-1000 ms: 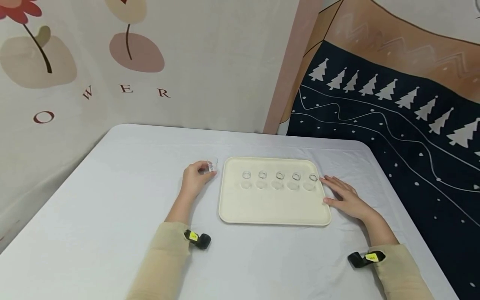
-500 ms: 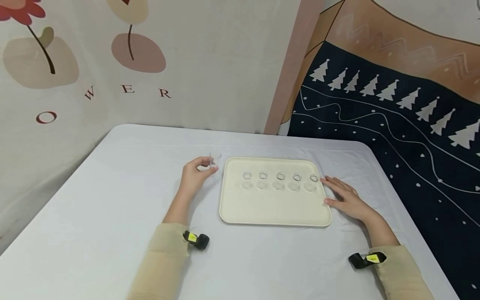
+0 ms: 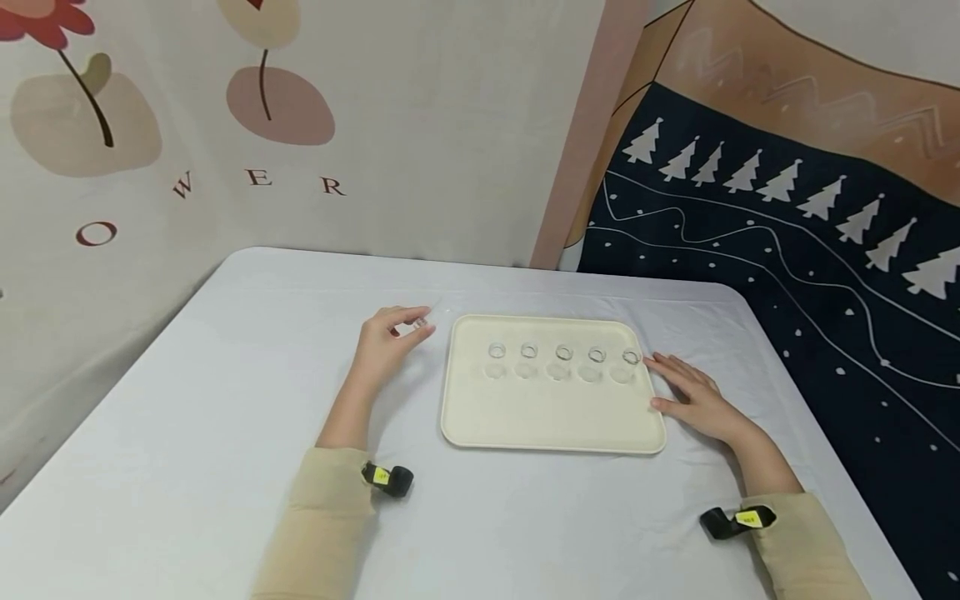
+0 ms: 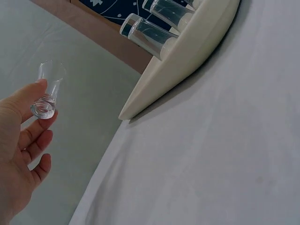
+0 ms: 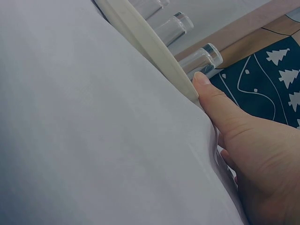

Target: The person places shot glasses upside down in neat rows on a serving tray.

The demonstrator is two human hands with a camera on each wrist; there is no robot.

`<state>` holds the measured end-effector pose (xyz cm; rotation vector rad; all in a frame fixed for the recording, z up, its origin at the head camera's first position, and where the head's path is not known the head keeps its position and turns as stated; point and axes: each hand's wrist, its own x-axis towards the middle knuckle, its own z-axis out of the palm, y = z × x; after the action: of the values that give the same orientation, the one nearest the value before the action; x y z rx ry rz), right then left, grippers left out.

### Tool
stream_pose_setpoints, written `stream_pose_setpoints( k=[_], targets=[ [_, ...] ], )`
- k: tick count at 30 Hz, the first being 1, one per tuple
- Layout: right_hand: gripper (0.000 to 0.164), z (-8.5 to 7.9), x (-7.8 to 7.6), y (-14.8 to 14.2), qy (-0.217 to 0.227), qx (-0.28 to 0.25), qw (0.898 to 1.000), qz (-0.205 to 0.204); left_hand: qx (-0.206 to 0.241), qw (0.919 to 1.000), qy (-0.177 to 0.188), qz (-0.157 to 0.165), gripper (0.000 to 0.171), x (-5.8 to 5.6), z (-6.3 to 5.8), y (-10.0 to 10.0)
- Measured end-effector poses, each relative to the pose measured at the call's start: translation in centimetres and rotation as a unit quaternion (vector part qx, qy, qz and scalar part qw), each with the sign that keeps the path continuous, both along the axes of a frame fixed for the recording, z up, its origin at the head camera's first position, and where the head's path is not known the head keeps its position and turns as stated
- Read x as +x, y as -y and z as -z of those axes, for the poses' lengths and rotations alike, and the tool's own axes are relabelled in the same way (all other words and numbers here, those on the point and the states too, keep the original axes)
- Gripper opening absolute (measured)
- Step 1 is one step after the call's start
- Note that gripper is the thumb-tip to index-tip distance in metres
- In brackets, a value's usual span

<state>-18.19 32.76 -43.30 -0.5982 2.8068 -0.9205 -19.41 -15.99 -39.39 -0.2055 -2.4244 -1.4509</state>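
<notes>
Tray (image 3: 551,417), cream, sits mid-table on my white cloth (image 3: 187,433), five clear glasses (image 3: 564,353) in a row along its far side. My right hand (image 3: 693,398) lies flat, fingers straight, thumb touching its right rim. My left hand (image 3: 384,346) pinches a small glass (image 4: 48,89), lifted just left of the tray.

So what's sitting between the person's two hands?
In the head view, the cream tray with five small glasses lies between left hand and right hand.
</notes>
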Motion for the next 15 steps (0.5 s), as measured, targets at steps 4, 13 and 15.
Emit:
stream_pose_setpoints(
  k=[4,13,15],
  targets=[
    [0.067,0.1,0.0,-0.1,-0.002,0.004,1.0,0.001,-0.023,0.9993,-0.01,0.026,0.032,0.1,-0.4,-0.3],
    [0.067,-0.1,0.1,0.0,-0.001,0.002,1.0,-0.001,-0.041,0.9984,-0.023,0.03,0.033,0.4,-1.0,-1.1],
    [0.067,-0.1,0.1,0.0,-0.001,0.002,1.0,0.0,-0.04,0.9984,-0.029,0.027,0.033,0.5,-1.1,-1.3]
  ],
)
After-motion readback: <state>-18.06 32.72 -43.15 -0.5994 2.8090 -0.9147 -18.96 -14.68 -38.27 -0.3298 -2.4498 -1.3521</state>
